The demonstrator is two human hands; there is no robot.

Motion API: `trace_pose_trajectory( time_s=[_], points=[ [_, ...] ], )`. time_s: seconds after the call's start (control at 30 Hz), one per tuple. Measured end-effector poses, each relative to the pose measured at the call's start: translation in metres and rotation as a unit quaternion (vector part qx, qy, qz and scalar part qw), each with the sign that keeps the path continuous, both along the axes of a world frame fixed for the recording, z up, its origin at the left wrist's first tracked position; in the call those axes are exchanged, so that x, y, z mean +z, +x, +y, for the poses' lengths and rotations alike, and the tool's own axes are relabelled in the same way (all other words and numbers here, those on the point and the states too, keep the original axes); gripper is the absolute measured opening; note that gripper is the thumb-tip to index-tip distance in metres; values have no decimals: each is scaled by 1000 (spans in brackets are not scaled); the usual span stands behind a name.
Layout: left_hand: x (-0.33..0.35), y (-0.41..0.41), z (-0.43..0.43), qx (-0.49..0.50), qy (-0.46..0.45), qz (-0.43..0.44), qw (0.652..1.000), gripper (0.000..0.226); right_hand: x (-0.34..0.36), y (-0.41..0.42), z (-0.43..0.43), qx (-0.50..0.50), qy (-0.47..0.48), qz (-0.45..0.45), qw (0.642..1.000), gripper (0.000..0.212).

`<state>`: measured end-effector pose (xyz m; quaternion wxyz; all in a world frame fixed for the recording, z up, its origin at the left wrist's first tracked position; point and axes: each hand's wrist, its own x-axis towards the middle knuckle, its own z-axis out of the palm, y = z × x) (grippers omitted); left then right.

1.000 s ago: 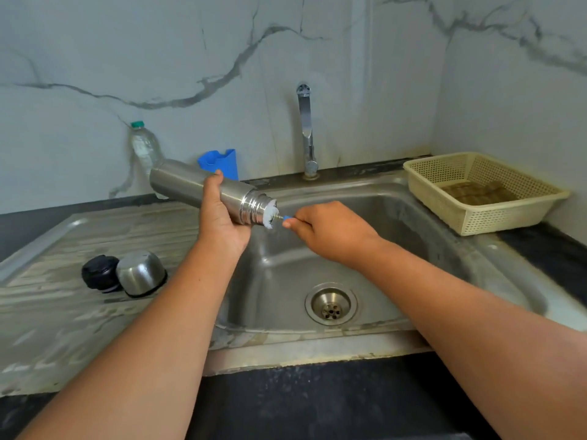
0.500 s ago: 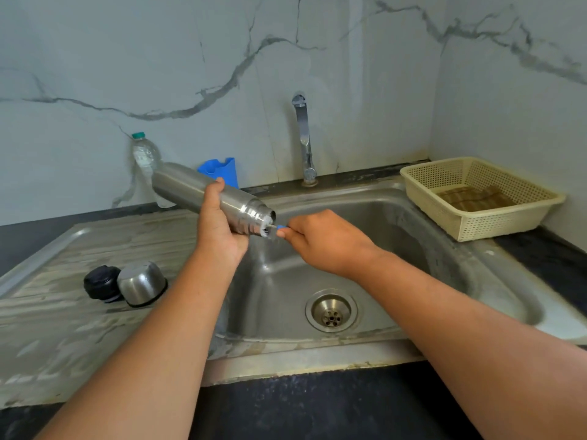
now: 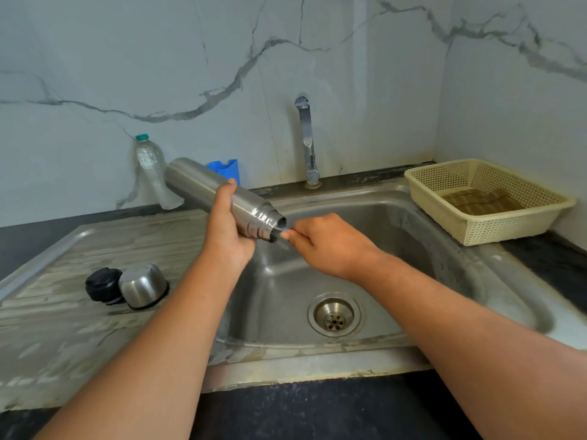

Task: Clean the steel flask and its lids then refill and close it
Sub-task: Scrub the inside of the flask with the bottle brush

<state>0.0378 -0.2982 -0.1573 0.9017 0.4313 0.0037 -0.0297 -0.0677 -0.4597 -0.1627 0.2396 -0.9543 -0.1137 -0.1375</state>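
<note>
My left hand (image 3: 227,236) grips the steel flask (image 3: 203,187) around its body, held nearly sideways over the sink's left rim with its open mouth tilted down to the right. My right hand (image 3: 327,244) pinches the blue handle of a brush (image 3: 285,230) whose head is inside the flask's mouth and hidden. The black inner lid (image 3: 102,284) and the steel cup lid (image 3: 143,285), upside down, sit side by side on the drainboard at left.
The steel sink basin (image 3: 397,223) with its drain (image 3: 334,314) lies below my hands, the tap (image 3: 306,141) shut off behind it. A plastic bottle (image 3: 151,169) and blue holder (image 3: 227,169) stand at the wall. A cream basket (image 3: 486,201) sits right.
The brush has gone deeper into the flask, and my right hand has moved up to the mouth. The flask's mouth tilts lower than before.
</note>
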Motion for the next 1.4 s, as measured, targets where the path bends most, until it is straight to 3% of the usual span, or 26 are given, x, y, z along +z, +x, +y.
trace_pose_trajectory(
  time_s=[0.1,0.23,0.37,0.5,0.57,0.73,0.93,1.0,1.13,1.23,1.33,1.4],
  points=[
    [10,7,9,24,-51,-12,998,29,-1,-2,-11,0,18,-3,1000,50],
    [-1,-4,-6,-10,6,-11,1000,42,2,0,3,1,28,7,1000,46],
    [13,1,8,14,-58,-28,998,27,3,-3,-13,-2,55,4,998,51],
    [2,-10,-7,-24,2,-27,999,37,3,-1,2,-5,51,11,999,46],
    [6,-8,-6,-21,-12,-31,999,40,1,-2,0,-5,68,0,998,46],
    [7,-2,5,-34,-43,-33,998,44,-2,-3,-12,0,95,9,995,13],
    [6,-4,8,-27,-27,-14,999,71,-1,5,-9,-118,-46,-33,991,9],
    [3,-5,6,-25,-21,-14,999,72,1,4,-9,-137,-30,-39,989,11],
    [0,0,9,-27,-74,-15,997,50,3,3,-6,-115,-6,-3,993,16],
    [0,2,10,-35,-117,-26,992,58,2,-1,1,-75,29,26,996,26],
    [1,-2,7,-48,-101,-40,993,66,3,-3,7,-61,90,57,992,33],
    [5,-5,3,-44,-66,-42,996,54,3,-3,8,-45,155,85,983,36]
  ],
)
